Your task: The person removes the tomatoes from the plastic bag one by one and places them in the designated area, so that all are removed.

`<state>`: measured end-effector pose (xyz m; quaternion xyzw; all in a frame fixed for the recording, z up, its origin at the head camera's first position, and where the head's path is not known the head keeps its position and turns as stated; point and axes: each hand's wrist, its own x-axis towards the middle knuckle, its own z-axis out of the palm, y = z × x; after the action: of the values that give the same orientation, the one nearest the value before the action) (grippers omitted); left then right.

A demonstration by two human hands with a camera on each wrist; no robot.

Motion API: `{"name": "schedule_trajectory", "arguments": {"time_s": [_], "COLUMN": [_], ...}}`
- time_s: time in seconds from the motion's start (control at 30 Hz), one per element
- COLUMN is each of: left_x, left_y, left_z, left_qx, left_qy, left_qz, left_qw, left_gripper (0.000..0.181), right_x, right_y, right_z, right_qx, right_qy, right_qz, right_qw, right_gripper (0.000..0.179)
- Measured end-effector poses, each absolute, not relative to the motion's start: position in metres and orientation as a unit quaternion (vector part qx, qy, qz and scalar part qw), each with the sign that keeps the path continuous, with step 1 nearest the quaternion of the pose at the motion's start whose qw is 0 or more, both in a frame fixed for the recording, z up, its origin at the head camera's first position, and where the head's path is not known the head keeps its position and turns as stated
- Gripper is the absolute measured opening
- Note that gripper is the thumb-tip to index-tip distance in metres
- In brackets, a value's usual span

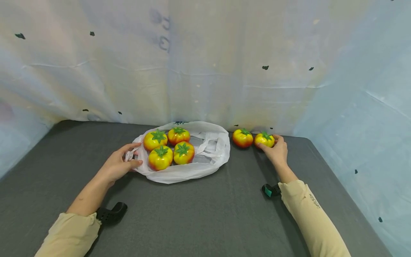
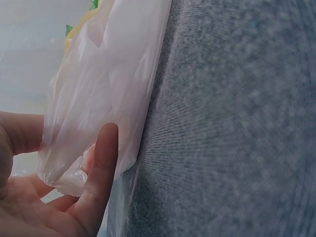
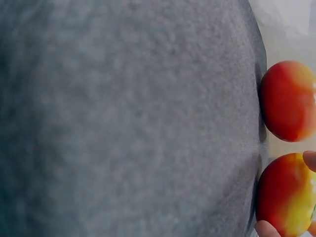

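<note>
A white plastic bag (image 1: 179,175) lies spread on the dark table with its mouth facing up. Several yellow-red tomatoes (image 1: 160,158) with green star-shaped leaves sit in its left half. My left hand (image 1: 116,165) is at the bag's left end, holding gathered plastic between thumb and fingers; the left wrist view shows the bag's crumpled end (image 2: 71,180) among the fingers. Off to the right, my right hand (image 1: 277,151) grips a tomato (image 1: 264,140) on the table, thumb in front and fingers behind. Another tomato (image 1: 242,138) stands just left of it, seen above it in the right wrist view.
A pale plastic sheet (image 1: 205,71) rises behind the table, and bluish sheeting (image 1: 363,142) hangs at the right. The dark table (image 1: 205,217) stretches in front of the bag. Each wrist wears a black strap device (image 1: 112,213).
</note>
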<state>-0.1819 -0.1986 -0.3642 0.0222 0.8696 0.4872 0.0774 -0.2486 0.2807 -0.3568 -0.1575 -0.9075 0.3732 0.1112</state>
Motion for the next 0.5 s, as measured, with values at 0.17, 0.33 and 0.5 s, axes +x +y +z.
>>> {"name": "schedule_trajectory", "arguments": {"time_s": [0.17,0.33,0.5], "left_x": [-0.1818,-0.1825,-0.1835], "left_y": [-0.1974,-0.1979,-0.1983], "left_z": [-0.3648,-0.3644,-0.3636], "left_qx": [0.022,0.019,0.019], "left_qy": [0.868,0.868,0.868], "left_qz": [0.488,0.488,0.487], "left_qw": [0.085,0.086,0.089], "left_gripper": [0.069,0.069,0.069], "right_x": [-0.2472,-0.2449,-0.2403], "right_y": [0.2842,0.2867,0.2886], "right_z": [-0.3568,-0.3556,-0.35], "right_qx": [-0.16,-0.161,-0.16], "right_qy": [-0.908,-0.907,-0.909], "right_qz": [0.371,0.375,0.373], "right_qw": [0.113,0.104,0.096], "right_gripper": [0.077,0.079,0.081]}}
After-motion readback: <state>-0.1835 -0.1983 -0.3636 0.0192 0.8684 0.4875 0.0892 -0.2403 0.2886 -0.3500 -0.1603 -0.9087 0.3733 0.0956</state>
